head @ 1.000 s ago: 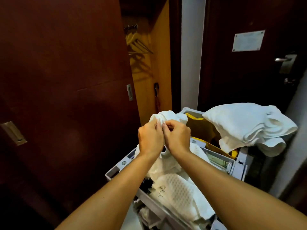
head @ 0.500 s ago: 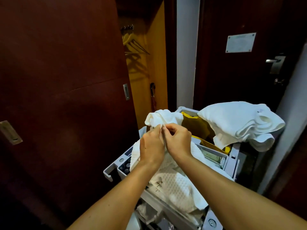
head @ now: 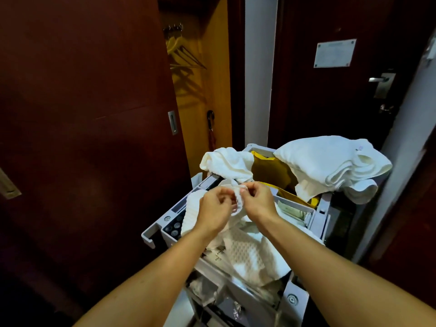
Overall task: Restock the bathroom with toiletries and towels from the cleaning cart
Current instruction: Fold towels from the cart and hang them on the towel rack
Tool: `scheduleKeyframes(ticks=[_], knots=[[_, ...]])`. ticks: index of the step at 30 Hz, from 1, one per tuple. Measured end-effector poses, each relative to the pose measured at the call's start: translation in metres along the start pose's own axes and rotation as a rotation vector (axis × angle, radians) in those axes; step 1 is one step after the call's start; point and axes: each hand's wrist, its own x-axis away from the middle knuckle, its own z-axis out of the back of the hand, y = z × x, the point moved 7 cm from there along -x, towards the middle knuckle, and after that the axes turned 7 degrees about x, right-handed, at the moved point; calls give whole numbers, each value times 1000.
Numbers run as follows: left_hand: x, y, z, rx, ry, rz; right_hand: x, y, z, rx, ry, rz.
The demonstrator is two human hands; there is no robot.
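Note:
A grey cleaning cart (head: 151, 234) stands in front of me, heaped with white linen. My left hand (head: 213, 208) and my right hand (head: 258, 201) meet above its top tray, and both pinch the bunched edge of a white waffle-weave cloth (head: 245, 256). The rest of that cloth drapes down over the tray toward me. Behind my hands a rumpled white towel (head: 227, 162) lies on the cart's far left corner. A larger pile of folded white towels (head: 330, 161) sits at the far right, over a yellow bag (head: 271, 171).
A dark wooden sliding door (head: 82, 114) fills the left. An open wardrobe with hangers (head: 181, 53) and an umbrella (head: 211, 131) is behind the cart. The dark room door with a lever handle (head: 379, 79) is at the right. Small bottles (head: 173, 228) sit in the cart's left compartment.
My hands have dropped lower over the tray and parted slightly, still pinching the cloth's edge. The view has tilted so more of the cart shows.

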Motion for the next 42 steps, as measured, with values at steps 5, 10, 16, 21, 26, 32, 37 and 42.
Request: scheduleKeyframes(ticks=[5,10,16,21,26,32,37,42], knots=[[4,-12,-4,62,103,66,10,15,7,-101,35,1],[15,-7,-4,-135,70,-63,15,30,0,-198,-51,-110],[19,0,5,-346,195,-166,24,21,0,-30,-12,23],[19,0,2,-292,156,-257,30,7,0,-62,-66,109],[18,-11,-7,-53,-52,-162,28,20,7,-66,-44,31],[-15,-3,8,-603,-22,-155,40,25,11,128,35,79],[-49,-6,28,-1198,-264,-108,49,30,16,236,64,127],[-53,-42,48,-1533,-479,230,47,42,20,550,26,187]])
